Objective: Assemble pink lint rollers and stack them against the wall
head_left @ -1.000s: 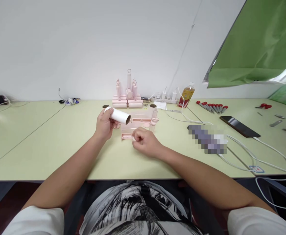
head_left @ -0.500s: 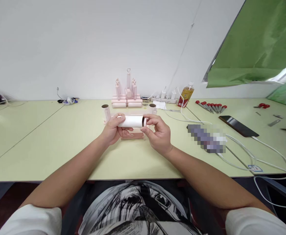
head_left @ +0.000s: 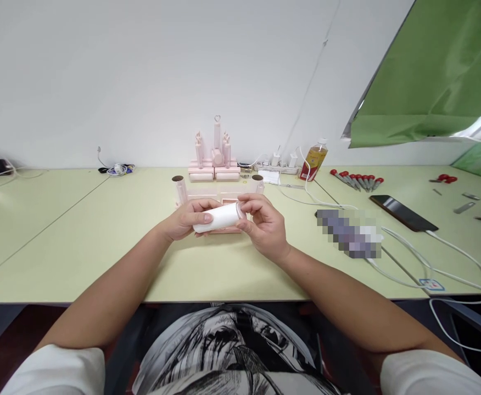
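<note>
The left hand (head_left: 186, 219) is wrapping its thumb and fingers around a white roll (head_left: 219, 218), fairly closely curled, and is holding it above the table (head_left: 207, 269) with its right end tilting slightly up. The right hand (head_left: 268, 226) is keeping its thumb and fingertips only a little apart, and they are pinching a pale cap (head_left: 241, 210) at that end. The step in hand seems to be fitting the cap into the roll; whether it is sitting fully home, I cannot tell. The next move probably calls for steady left-hand support and an even push along the roll's length, keeping the cap square. A pink case (head_left: 225, 231) is lying just below, partly hidden, while two tubes (head_left: 178, 179) (head_left: 257, 178) are standing upright behind the hands.
</note>
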{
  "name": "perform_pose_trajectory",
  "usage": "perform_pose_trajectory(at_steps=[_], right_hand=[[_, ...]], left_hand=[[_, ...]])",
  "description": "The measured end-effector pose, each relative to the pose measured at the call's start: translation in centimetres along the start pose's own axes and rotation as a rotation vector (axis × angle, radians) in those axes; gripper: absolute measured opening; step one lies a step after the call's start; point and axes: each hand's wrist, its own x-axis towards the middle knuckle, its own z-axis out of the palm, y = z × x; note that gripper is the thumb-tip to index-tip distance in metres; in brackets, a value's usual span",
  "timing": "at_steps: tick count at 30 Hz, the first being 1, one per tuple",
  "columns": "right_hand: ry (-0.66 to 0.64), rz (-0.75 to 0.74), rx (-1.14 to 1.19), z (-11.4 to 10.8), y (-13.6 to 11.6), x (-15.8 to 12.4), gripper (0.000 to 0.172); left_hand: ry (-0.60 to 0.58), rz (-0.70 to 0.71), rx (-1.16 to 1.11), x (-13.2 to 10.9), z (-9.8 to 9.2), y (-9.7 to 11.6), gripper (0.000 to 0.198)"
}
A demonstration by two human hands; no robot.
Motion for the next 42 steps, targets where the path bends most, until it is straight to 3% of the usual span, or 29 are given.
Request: perform_pose_trajectory(at_steps=[5, 17, 21, 27, 33, 38, 42], right_hand=[[-0.004, -0.017, -0.066, 0.0, 0.0, -0.1, 0.034], [-0.213, -0.059, -0.219, 0.3, -0.6, -0.6, 0.068], [-0.176, -0.049, -0.232, 0.1, -0.8, -0.6, 0.077], [0.011, 0.001, -0.254, 0.4, -1.2, -0.7, 0.089], [-0.401, 0.142, -0.201, 0.4, -1.7, -0.5, 0.087], [-0.406, 0.204, -0.127, 0.3, -1.4, -0.5, 0.088], [-0.431, 0.238, -0.163, 0.2, -0.7, -0.6, 0.083]], left_hand=[[0.036, 0.025, -0.083, 0.1, 0.3, 0.0, 0.051], [0.075, 0.109, -0.183, 0.4, 0.3, 0.1, 0.053], [0.109, 0.117, -0.195, 0.4, 0.3, 0.2, 0.051], [0.104, 0.11, -0.198, 0.5, 0.4, 0.0, 0.049], [0.042, 0.067, -0.206, 0.2, 0.1, 0.0, 0.056], [-0.086, 0.004, -0.199, -0.4, 0.1, 0.3, 0.068], [-0.111, -0.011, -0.192, -0.6, 0.3, 0.5, 0.083]])
